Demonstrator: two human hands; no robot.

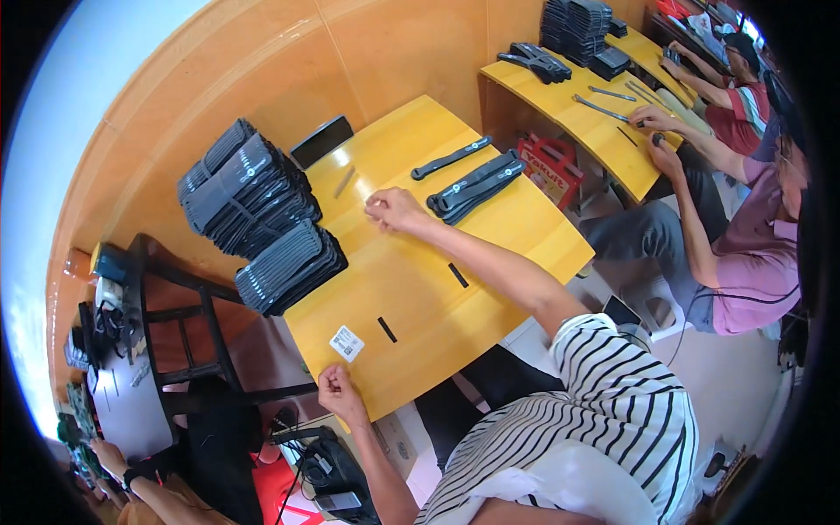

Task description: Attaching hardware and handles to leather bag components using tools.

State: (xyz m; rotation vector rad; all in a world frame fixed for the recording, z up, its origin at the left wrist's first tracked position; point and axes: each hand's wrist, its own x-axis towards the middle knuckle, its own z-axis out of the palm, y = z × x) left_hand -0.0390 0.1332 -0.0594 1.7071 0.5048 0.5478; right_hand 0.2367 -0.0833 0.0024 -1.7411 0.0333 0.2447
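Note:
My right hand (394, 210) is over the middle of the yellow table (411, 367), its fingers curled together; what they hold, if anything, is hidden. A folded bundle of black straps (477, 188) and a single black strap (451, 158) lie to its right. Beyond its fingertips is a thin greyish strip (345, 182). My left hand (342, 394) is closed at the table's near left edge, its contents hidden. Just beyond it lies a white printed label (347, 344). Two short black strips, one left (387, 330) and one right (458, 276), lie flat between my hands.
Tall stacks of flat black pieces (254, 192) and a lower stack (293, 267) fill the left edge. A dark phone-like slab (322, 142) leans at the back. Co-workers sit at the right tables (560, 96); another person's arm (166, 503) shows lower left.

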